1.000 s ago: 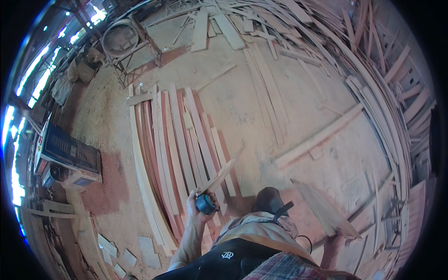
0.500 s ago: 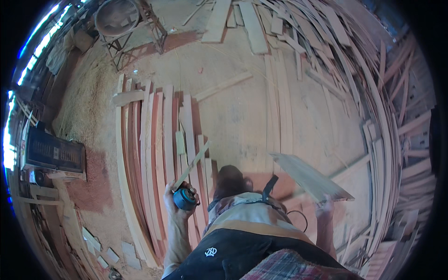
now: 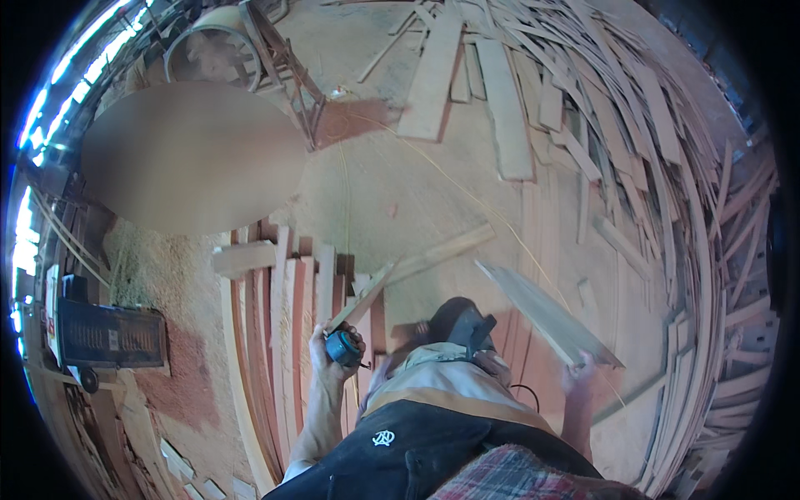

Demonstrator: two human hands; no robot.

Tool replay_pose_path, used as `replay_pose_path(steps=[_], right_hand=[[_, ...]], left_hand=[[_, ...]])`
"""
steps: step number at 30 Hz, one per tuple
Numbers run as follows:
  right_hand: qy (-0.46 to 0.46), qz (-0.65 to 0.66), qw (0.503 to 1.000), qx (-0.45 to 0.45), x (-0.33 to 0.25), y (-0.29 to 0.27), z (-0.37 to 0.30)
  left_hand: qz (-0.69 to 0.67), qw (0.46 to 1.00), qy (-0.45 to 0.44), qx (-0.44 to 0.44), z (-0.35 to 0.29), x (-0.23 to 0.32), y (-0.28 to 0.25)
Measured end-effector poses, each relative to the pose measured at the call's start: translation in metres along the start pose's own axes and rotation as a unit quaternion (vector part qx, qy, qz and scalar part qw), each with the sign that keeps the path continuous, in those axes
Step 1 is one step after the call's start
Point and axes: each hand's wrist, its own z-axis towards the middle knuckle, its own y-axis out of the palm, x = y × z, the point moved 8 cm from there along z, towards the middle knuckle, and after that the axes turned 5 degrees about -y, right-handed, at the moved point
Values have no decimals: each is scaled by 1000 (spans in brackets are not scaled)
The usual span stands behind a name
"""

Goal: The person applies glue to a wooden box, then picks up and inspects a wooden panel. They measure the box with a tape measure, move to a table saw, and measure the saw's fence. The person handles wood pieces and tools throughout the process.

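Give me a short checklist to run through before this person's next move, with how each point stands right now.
1. Left hand has hold of the rounded blue tool and narrow wooden strip: ok.
2. Right hand grips the wide board near its lower end: ok.
3. Strip and wide board are apart from each other: ok, a gap shows between them.
4. Floor ahead free of trailing cords: not ok, a thin yellow cord crosses it and may catch a foot.
5. Dark vented box at left is switched off: cannot tell.
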Motion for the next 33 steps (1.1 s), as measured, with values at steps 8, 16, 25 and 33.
replay_pose_path(steps=[8,16,25,33], right_hand=[[-3,10,999,-40,-27,291,184],[175,-2,984,25,-86,627,347],[53,85,994,-48,-203,1003,438],[37,116,990,70,-280,1288,508]], left_hand=[[-39,999,14,19,240,153,161],[-80,996,31,16,419,325,381],[-60,997,-33,-19,709,514,599],[23,997,-63,-46,899,707,828]])
